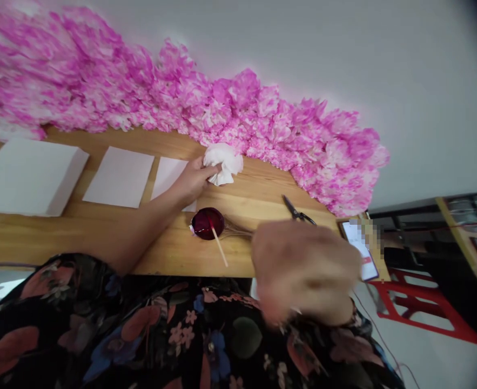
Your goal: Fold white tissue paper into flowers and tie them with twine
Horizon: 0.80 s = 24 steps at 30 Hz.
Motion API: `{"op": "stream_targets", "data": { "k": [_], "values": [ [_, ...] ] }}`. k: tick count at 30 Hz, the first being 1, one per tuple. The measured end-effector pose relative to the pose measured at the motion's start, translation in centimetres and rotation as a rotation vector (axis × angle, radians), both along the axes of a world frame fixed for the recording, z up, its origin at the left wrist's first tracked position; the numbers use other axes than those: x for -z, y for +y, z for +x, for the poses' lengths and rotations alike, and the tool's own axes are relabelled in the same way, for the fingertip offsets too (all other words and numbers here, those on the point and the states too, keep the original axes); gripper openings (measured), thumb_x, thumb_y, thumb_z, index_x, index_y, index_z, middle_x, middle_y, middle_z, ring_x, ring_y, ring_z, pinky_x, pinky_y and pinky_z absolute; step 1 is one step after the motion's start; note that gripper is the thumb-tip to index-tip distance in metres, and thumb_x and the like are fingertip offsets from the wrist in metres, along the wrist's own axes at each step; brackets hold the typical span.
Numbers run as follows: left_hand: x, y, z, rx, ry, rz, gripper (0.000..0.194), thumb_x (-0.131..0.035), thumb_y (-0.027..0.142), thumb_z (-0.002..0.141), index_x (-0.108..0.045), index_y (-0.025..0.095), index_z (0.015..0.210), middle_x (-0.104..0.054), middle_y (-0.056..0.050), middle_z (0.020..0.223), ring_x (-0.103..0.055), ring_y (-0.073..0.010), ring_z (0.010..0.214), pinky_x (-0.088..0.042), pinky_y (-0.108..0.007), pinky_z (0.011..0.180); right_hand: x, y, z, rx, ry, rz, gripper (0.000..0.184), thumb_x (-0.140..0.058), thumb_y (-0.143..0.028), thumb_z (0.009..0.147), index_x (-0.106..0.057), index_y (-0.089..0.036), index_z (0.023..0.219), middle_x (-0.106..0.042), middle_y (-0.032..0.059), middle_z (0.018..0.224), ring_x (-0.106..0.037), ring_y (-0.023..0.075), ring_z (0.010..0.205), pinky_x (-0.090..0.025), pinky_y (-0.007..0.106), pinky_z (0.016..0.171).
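Note:
My left hand (197,177) reaches over the table and is closed on a ruffled white paper flower (223,162), gripping it at its lower left side. My right hand (307,270) is raised close to the camera and smeared by motion; its fingers cannot be made out. Between my hands sits a small bowl of dark red liquid (206,223), with a thin pale stick (221,248) leaning out over its near rim. Thin brown strands (237,229) run from beside the bowl toward my right hand, which hides their far end.
Pink and white ruffled flowers (238,108) are heaped along the wall. A thick white paper stack (27,175) and thinner white sheets (120,175) lie left. Black scissors (297,210) and a phone (360,251) lie right. A red stool (420,302) stands beyond the table (254,189).

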<state>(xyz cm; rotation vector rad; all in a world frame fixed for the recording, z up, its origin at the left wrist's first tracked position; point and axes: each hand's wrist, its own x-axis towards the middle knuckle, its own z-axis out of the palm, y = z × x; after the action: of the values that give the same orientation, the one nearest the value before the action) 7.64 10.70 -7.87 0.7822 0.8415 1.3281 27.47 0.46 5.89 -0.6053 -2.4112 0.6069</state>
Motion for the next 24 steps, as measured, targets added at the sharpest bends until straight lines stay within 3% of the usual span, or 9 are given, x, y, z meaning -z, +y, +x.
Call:
{"op": "stream_targets", "data": {
  "k": [3, 5, 8, 15, 21, 24],
  "values": [
    [-0.2, -0.4, 0.0, -0.014, 0.026, 0.003, 0.041, -0.088, 0.032, 0.072, -0.07, 0.016, 0.106, -0.079, -0.007, 0.101, -0.074, -0.0225, 0.092, -0.058, -0.029, 0.077, 3.4, 4.6, -1.8, 0.106, 0.05, 0.132, 0.023, -0.064, -0.046, 0.102, -0.075, -0.03, 0.09, -0.076, -0.0012, 0.082, -0.068, 0.015, 0.078, -0.054, 0.035, 0.077],
    [-0.3, -0.6, -0.1, -0.03, 0.081, 0.013, 0.04, -0.087, 0.032, 0.074, -0.07, 0.016, 0.106, -0.078, -0.005, 0.098, -0.073, -0.0201, 0.089, -0.057, -0.027, 0.076, 5.7, 6.9, -2.4, 0.141, -0.026, 0.277, 0.02, -0.063, -0.041, 0.103, -0.076, -0.028, 0.093, -0.079, 0.0021, 0.095, -0.068, 0.0203, 0.095, -0.051, 0.041, 0.088],
    [-0.5, -0.6, 0.0, -0.038, 0.154, 0.047, 0.037, -0.085, 0.03, 0.075, -0.07, 0.015, 0.105, -0.077, -0.003, 0.094, -0.071, -0.0176, 0.085, -0.056, -0.026, 0.076, 8.1, 8.9, -2.4, 0.205, -0.201, 0.366, 0.02, -0.058, -0.037, 0.106, -0.076, -0.028, 0.108, -0.079, 0.0028, 0.114, -0.064, 0.0223, 0.109, -0.044, 0.045, 0.102],
    [-0.8, -0.8, 0.1, -0.018, 0.159, 0.056, 0.029, -0.081, 0.026, 0.078, -0.067, 0.016, 0.101, -0.073, -0.002, 0.084, -0.068, -0.0157, 0.071, -0.057, -0.025, 0.062, 9.0, 9.3, -1.3, 0.339, -0.299, 0.441, 0.023, -0.056, -0.038, 0.107, -0.075, -0.025, 0.109, -0.08, 0.0033, 0.108, -0.063, 0.0218, 0.103, -0.036, 0.042, 0.101],
    [-0.9, -0.8, -0.1, -0.07, 0.142, 0.029, 0.03, -0.066, 0.042, 0.095, -0.055, 0.022, 0.114, -0.071, 0.001, 0.077, -0.069, -0.0153, 0.061, -0.058, -0.026, 0.057, 10.2, 9.6, -1.3, 0.508, -0.214, 0.347, 0.025, -0.056, -0.032, 0.107, -0.078, -0.024, 0.099, -0.08, 0.0039, 0.095, -0.064, 0.0216, 0.091, -0.038, 0.04, 0.089],
    [-1.5, -1.2, -0.2, -0.124, 0.233, 0.12, 0.029, -0.068, 0.048, 0.095, -0.055, 0.023, 0.102, -0.072, 0.001, 0.075, -0.068, -0.0139, 0.059, -0.056, -0.025, 0.057, 10.7, 10.0, -1.3, 0.626, -0.13, 0.228, 0.025, -0.061, -0.035, 0.103, -0.078, -0.023, 0.089, -0.077, 0.0024, 0.082, -0.064, 0.0196, 0.08, -0.039, 0.036, 0.08]
  ]
}}
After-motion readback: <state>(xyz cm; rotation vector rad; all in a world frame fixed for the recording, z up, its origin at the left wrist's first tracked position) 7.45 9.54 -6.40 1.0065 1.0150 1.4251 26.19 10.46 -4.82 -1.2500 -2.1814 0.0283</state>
